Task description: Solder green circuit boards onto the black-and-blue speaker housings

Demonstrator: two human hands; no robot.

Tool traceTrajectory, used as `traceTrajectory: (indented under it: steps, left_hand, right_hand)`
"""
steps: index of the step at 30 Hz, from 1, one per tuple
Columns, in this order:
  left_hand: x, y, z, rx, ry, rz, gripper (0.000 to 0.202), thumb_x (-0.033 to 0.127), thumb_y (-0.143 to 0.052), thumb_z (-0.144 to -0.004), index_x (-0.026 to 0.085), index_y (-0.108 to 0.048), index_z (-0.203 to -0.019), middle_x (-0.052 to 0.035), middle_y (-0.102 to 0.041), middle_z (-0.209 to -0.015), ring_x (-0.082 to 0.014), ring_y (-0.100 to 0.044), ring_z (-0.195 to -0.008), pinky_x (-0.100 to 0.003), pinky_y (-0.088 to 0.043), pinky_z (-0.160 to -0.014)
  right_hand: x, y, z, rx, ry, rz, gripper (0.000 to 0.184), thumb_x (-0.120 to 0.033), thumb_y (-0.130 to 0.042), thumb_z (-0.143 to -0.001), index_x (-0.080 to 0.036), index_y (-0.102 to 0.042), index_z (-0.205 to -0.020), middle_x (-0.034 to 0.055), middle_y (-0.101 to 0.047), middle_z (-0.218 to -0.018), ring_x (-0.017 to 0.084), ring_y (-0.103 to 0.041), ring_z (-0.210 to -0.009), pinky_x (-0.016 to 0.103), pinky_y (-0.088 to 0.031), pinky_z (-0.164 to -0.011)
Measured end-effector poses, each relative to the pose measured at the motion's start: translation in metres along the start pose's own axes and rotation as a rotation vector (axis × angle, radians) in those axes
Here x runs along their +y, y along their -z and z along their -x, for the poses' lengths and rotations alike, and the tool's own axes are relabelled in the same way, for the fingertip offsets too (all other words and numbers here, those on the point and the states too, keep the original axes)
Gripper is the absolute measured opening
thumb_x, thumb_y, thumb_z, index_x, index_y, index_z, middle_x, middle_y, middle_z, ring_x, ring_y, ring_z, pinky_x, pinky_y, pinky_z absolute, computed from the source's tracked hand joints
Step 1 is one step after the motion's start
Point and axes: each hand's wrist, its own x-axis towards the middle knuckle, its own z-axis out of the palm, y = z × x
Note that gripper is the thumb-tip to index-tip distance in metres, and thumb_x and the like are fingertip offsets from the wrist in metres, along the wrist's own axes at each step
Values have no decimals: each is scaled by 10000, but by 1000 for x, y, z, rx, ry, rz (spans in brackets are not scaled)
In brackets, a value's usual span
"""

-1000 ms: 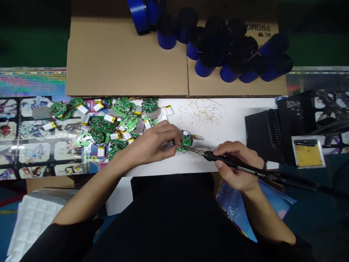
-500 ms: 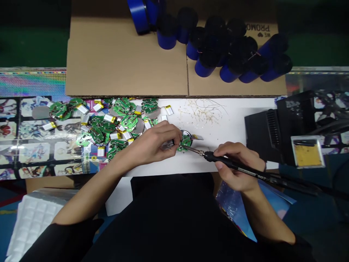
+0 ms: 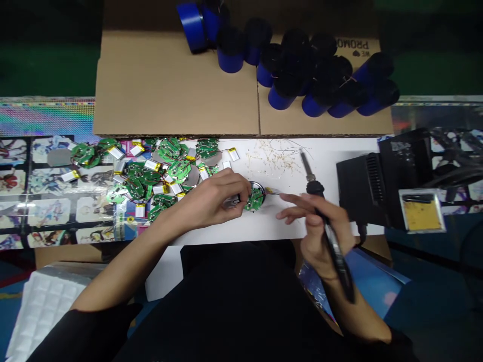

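Green circuit board (image 3: pixel 254 198) lies against our left hand (image 3: pixel 215 197), fingers together, grip unclear; our right hand (image 3: pixel 317 226) clamps the soldering iron (image 3: pixel 332 246), tip raised; a careless swing could burn the left hand.

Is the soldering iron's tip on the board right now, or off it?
Off. The right hand holds the soldering iron tilted up, its tip pointing away from and clear of the green circuit board.

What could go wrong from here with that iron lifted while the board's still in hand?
The soldering iron in the right hand has its bare tip up near the wire clippings; if hot, it could snag them or burn a finger. The left hand holds the round green circuit board close to loose pouch batteries, so a slip might short or scorch one.
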Motion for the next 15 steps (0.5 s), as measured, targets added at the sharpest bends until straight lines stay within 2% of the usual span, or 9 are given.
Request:
traceTrajectory:
  steps: [2, 4, 7, 13, 15]
  left_hand:
    - [0, 0, 0, -1, 5, -1, 124, 127, -589, -990, 202, -666, -929, -59, -765, -1060, -216, -687, -997, -373, -509, -948]
    - [0, 1, 2, -4, 14, -8, 113, 154, -599, -1007, 201, -674, -938, -67, -770, -1077, -218, -685, -1000, -374, -512, -937]
    - [-1, -1, 5, 19, 25, -8, 98, 205, -622, -1038, 209, -697, -975, -67, -782, -1109, -217, -699, -1027, -373, -518, -951]
    - [0, -16, 10, 234, 3, 27, 52, 197, -693, -1037, 205, -736, -1009, -46, -812, -1066, -195, -735, -1009, -380, -515, -983]
    - [0, -20, 10, 253, -4, 11, 45, 189, -697, -1036, 199, -738, -1019, -49, -809, -1080, -193, -719, -1007, -379, -509, -982]
  right_hand:
    - [2, -12, 3, -117, 39, 96, 283, -179, -620, -1048, -295, -674, -1300, 102, -803, -1239, 268, -811, -1042, 493, -694, -868]
    - [5, -22, 4, -200, 95, 196, 340, -164, -729, -977, -286, -661, -1287, 125, -768, -1264, 307, -750, -1176, 571, -650, -999]
    - [11, -31, 1, -226, 140, 255, 448, -156, -791, -930, -291, -620, -1321, 127, -741, -1219, 316, -712, -1160, 574, -639, -979]
    - [17, -21, -17, -309, 110, 162, 403, -116, -731, -966, -295, -614, -1307, 95, -748, -1225, 282, -707, -1195, 521, -615, -1029]
    - [20, -16, -23, -339, 110, 148, 371, -124, -728, -969, -294, -627, -1283, 86, -761, -1222, 274, -716, -1176, 505, -619, -1017]
